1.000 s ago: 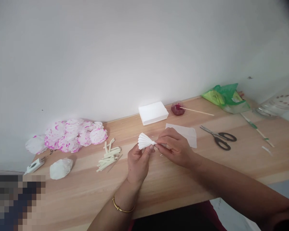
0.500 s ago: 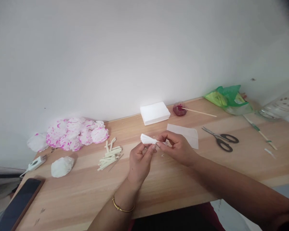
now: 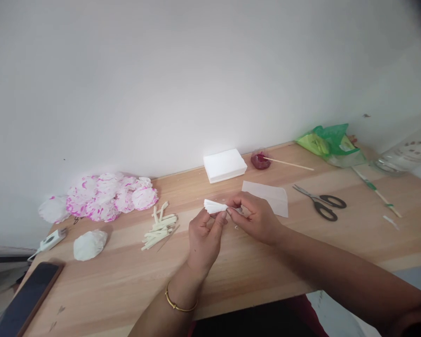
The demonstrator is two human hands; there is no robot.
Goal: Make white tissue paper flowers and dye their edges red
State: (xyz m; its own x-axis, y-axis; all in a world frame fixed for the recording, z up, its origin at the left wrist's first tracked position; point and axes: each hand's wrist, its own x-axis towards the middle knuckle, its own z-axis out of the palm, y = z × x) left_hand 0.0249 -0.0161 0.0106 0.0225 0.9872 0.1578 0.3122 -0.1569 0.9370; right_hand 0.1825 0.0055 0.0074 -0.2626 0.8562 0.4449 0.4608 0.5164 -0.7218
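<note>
A pleated white tissue [image 3: 214, 206] fans out to the left above my hands, its other end gathered narrow. My left hand [image 3: 205, 231] is closed on it from below, thumb and fingers pinching near the gathered part. At the narrow end my right hand [image 3: 254, 215] pinches with thumb and forefinger; its fingertips hide part of what they grip. A flat white sheet [image 3: 270, 196] lies partly behind my right hand. To the left of my hands is a pile of pale cream strips [image 3: 159, 227].
Along the wall are pink-edged tissue flowers [image 3: 107, 196], a stack of white tissues [image 3: 225, 166], a dish of dark red liquid [image 3: 260, 160] with a stick, and a green bag [image 3: 331, 142]. Scissors [image 3: 321, 202] lie right; a white bundle [image 3: 90, 245] and phone [image 3: 30, 299] left.
My hands stay in nearly the same place on the pleated tissue. The right fingertips have shifted slightly at its narrow end, and the whole view has moved a little.
</note>
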